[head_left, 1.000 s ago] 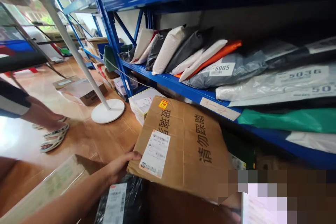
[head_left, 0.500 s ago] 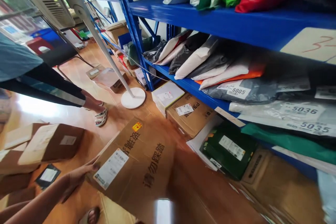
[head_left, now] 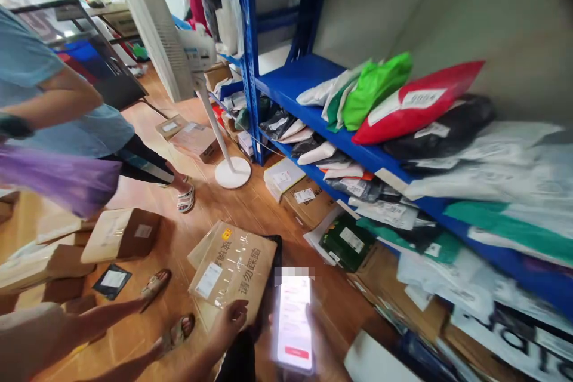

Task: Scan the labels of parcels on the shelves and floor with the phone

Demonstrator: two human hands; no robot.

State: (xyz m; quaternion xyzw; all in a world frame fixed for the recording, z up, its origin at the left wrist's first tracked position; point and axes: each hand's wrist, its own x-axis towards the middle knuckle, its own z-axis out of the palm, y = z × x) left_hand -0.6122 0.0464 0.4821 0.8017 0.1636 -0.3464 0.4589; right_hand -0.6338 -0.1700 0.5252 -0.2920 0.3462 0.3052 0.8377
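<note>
Head view: a flat cardboard box [head_left: 233,265] is held low over the wooden floor [head_left: 250,209], near centre. It is pinched at its near edge by the left hand [head_left: 230,322], thumb on top. A lit phone [head_left: 294,322] is gripped by the right hand [head_left: 320,340], whose fingers are mostly hidden. The box is judged stiff, fairly light and slightly slick where taped; the side edges would give surer hold. Room is limited: stacked boxes [head_left: 120,233] at left, parcels under the blue shelf [head_left: 313,80] at right, a fan base [head_left: 233,172] farther off.
</note>
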